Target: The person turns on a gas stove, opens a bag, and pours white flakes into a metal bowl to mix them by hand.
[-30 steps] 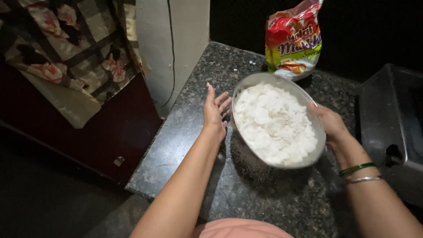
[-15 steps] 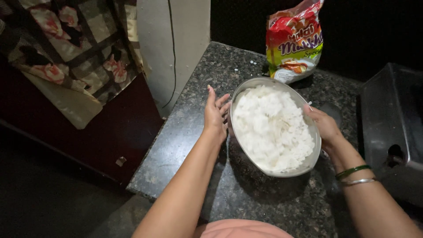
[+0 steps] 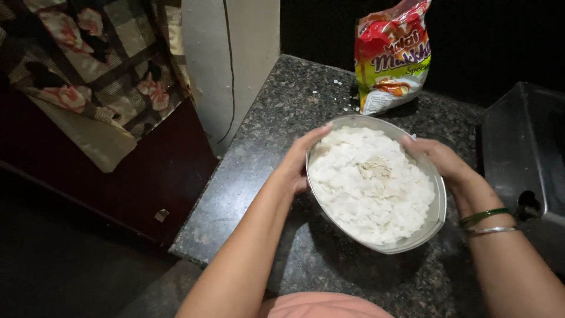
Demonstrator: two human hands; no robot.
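Note:
A round steel bowl [image 3: 436, 222] full of white flattened rice flakes [image 3: 371, 185] is held tilted above a dark speckled stone counter [image 3: 276, 123]. My left hand [image 3: 297, 162] grips the bowl's left rim, fingers curled along its edge. On the opposite rim rests my right hand [image 3: 440, 160], with green and silver bangles on its wrist. A few pale husk bits lie on top of the flakes.
A red and green plastic food packet [image 3: 393, 56] stands at the back of the counter, with loose flakes scattered beside it. A grey metal appliance [image 3: 524, 153] sits at the right. A white pillar [image 3: 229, 59] and patterned cloth [image 3: 88, 70] are to the left.
My left hand has gone from open beside the bowl to gripping its rim. The bowl has tipped slightly and the flakes have shifted.

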